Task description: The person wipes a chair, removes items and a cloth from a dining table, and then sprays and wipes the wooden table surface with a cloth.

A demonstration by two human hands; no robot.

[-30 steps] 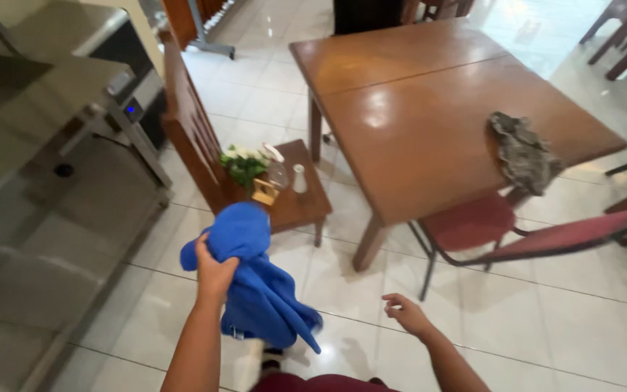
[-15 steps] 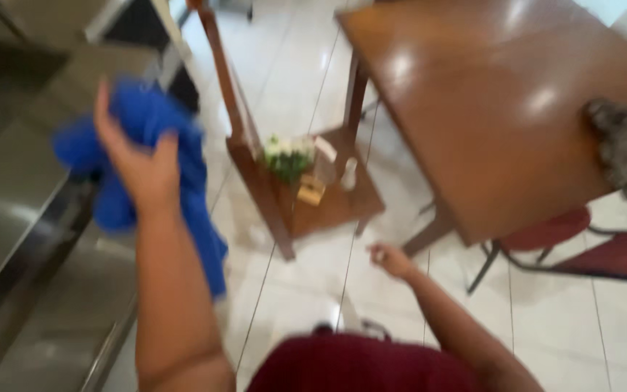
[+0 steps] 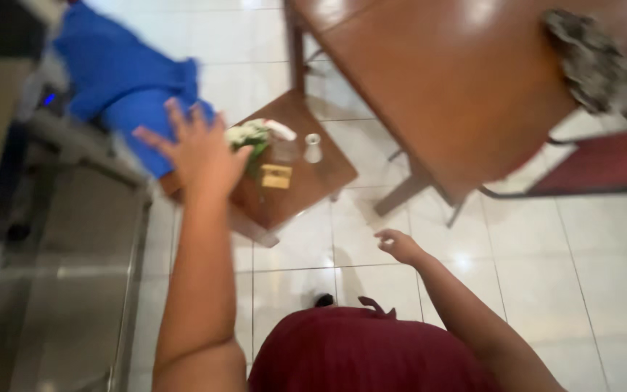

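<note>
One blue cloth (image 3: 121,87) lies just past the left hand (image 3: 197,152), fingers spread wide; the right hand (image 3: 398,245) hangs loosely open, holding nothing.

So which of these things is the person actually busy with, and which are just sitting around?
In hand:
- blue cloth, lying over the metal counter's edge
- left hand, fingers spread, right by the cloth
- right hand, empty, held low

Just lying about:
- chair seat with flowers and a small white shaker
- wooden table
- grey rag on it
</note>
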